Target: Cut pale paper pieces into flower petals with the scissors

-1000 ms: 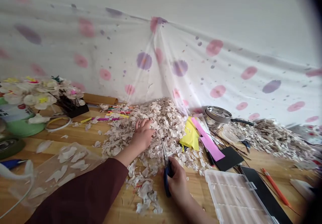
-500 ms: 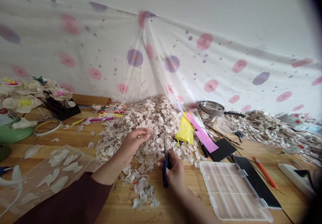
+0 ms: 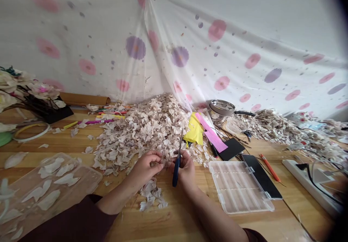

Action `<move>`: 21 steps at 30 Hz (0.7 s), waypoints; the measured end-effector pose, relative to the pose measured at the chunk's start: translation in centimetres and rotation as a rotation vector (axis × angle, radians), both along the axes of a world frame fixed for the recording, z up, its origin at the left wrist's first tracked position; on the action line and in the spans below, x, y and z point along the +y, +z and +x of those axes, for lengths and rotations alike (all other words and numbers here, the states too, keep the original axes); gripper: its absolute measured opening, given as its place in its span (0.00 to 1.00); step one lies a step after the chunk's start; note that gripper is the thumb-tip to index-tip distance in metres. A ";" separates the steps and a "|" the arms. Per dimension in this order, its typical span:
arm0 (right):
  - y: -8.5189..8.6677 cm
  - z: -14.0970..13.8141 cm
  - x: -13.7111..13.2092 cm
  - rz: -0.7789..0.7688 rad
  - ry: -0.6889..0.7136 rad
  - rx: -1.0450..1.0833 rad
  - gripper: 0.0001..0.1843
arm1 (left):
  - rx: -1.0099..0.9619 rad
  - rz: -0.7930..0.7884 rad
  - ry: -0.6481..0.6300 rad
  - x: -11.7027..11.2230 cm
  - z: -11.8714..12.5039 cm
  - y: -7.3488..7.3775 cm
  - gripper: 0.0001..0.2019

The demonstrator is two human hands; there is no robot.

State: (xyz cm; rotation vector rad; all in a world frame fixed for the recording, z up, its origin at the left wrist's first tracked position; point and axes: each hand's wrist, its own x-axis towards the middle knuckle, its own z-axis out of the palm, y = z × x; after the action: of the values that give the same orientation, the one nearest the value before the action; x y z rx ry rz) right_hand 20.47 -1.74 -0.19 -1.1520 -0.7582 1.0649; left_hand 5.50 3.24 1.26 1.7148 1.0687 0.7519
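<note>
My right hand [image 3: 186,169] is closed around blue-handled scissors [image 3: 176,167], whose blades point up and away toward the pile. My left hand [image 3: 149,165] is pinched, thumb against fingers, close to the right fingertips. What lies in that pinch blends with the pale flakes behind it, and I cannot make it out. Beyond both hands rises a large heap of thin, whitish, petal-like flakes [image 3: 146,126]. A small clump of larger pale pieces [image 3: 152,195] lies on the wooden table just below my hands.
A clear compartment box [image 3: 241,187], a black phone [image 3: 261,175] and an orange pen [image 3: 270,167] lie to the right, near a power strip [image 3: 310,187]. Yellow paper [image 3: 194,128] and a steel pan [image 3: 222,107] stand behind. Pale petals cover a clear plastic lid [image 3: 89,176] at left.
My left hand has come down from the pile toward me, nearer the right hand. The scissors have turned slightly in my right hand. The view has shifted right and down.
</note>
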 end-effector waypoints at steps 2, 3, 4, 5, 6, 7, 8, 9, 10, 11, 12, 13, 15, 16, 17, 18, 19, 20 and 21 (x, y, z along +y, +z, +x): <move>0.1 0.0 0.0 -0.003 0.004 0.023 0.24 | 0.020 0.027 -0.009 0.1 -0.1 -0.1 0.05; 0.2 0.0 0.0 -0.004 0.010 0.034 0.24 | 0.028 0.038 -0.014 0.1 -0.1 -0.1 0.04; 0.3 0.0 0.0 -0.004 0.016 0.044 0.23 | 0.037 0.048 -0.019 0.1 -0.1 -0.1 0.04; 0.3 0.0 0.0 -0.004 0.023 0.054 0.23 | 0.046 0.057 -0.023 0.1 -0.1 -0.2 0.04; 0.3 0.0 0.0 -0.003 0.029 0.064 0.22 | 0.054 0.065 -0.027 0.1 -0.1 -0.2 0.04; 0.3 0.0 0.0 -0.002 0.033 0.074 0.22 | 0.060 0.070 -0.028 0.0 0.0 -0.3 0.04; 0.2 0.0 0.0 0.000 0.036 0.084 0.22 | 0.063 0.073 -0.031 0.0 0.0 -0.3 0.04; 0.2 0.1 0.1 0.001 0.036 0.094 0.22 | 0.063 0.070 -0.035 0.0 0.0 -0.3 0.05; 0.0 0.1 0.1 0.003 0.034 0.104 0.22 | 0.059 0.060 -0.039 -0.1 0.0 -0.3 0.05; -0.1 0.1 0.1 0.004 0.032 0.114 0.22 | 0.054 0.042 -0.040 -0.1 0.0 -0.3 0.06; -0.2 0.2 0.2 0.004 0.029 0.124 0.22 | 0.045 0.020 -0.037 -0.2 0.1 -0.2 0.06; -0.3 0.3 0.2 0.002 0.026 0.133 0.22 | 0.033 -0.006 -0.032 -0.2 0.1 -0.1 0.06; -0.4 0.3 0.3 -0.006 0.021 0.151 0.23 | -0.010 -0.070 -0.027 -0.4 0.1 0.2 0.05; -0.5 0.4 0.3 -0.012 0.020 0.158 0.23 | -0.043 -0.113 -0.030 -0.5 0.1 0.3 0.05; -0.5 0.4 0.3 -0.018 0.020 0.163 0.23 | -0.085 -0.167 -0.036 -0.6 0.1 0.5 0.05; -0.5 0.3 0.3 -0.023 0.021 0.167 0.23 | -0.132 -0.230 -0.038 -0.7 0.1 0.6 0.05; -0.5 0.3 0.3 -0.028 0.024 0.169 0.23 | -0.177 -0.295 -0.039 -0.8 0.1 0.7 0.05; -0.5 0.3 0.3 -0.033 0.027 0.169 0.23 | -0.218 -0.351 -0.040 -0.8 0.0 0.8 0.05; -0.5 0.2 0.3 -0.036 0.030 0.169 0.23 | -0.248 -0.392 -0.039 -0.9 0.0 0.8 0.06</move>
State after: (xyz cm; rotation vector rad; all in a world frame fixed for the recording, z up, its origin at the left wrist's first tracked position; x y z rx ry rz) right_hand 20.71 -1.44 -0.64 -1.0690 -0.6275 1.1887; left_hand 5.49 2.34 2.08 1.2708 0.9361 0.6603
